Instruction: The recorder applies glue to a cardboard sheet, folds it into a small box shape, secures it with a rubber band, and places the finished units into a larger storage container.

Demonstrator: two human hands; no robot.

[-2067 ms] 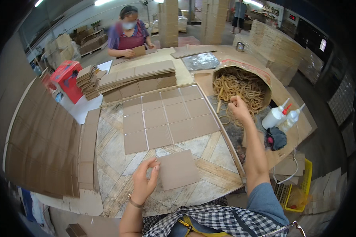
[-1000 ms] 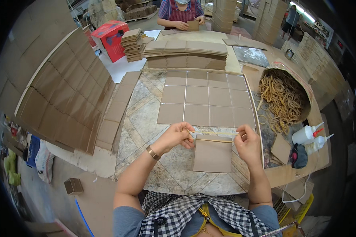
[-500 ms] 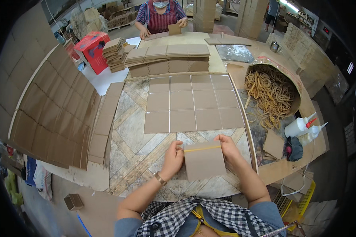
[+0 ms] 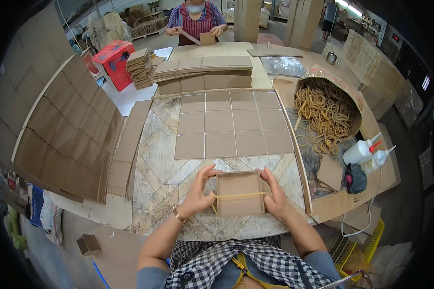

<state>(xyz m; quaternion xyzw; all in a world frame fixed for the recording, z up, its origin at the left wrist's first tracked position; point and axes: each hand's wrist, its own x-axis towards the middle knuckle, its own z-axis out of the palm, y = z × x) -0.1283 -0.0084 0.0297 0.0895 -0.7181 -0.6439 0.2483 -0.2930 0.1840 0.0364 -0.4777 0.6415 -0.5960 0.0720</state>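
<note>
A shallow square brown cardboard box [image 4: 240, 184], its open side facing up, is held between my two hands near the front of the patterned work board. My left hand [image 4: 199, 190] grips the box's left side and the end of a yellow rubber band [image 4: 240, 195]. Closed on the right side is my right hand [image 4: 276, 195], with the band at its thumb. The band crosses the open face, and a loop of it hangs by the left side. Beyond the box lies a grid of brown cardboard squares [image 4: 234, 123] with white lines between them.
At the right stands a sack of rubber bands [image 4: 325, 111], near white glue bottles [image 4: 357, 152]. Stacked cardboard strips [image 4: 202, 72] lie behind the board's far edge. Tall cardboard sheets [image 4: 67, 139] lean at the left. Across the table a person [image 4: 196, 24] handles cardboard pieces.
The cardboard piece has turned from its flat face to its hollow side. The rubber band now crosses the middle of it. Across the table, the person has lifted a strip.
</note>
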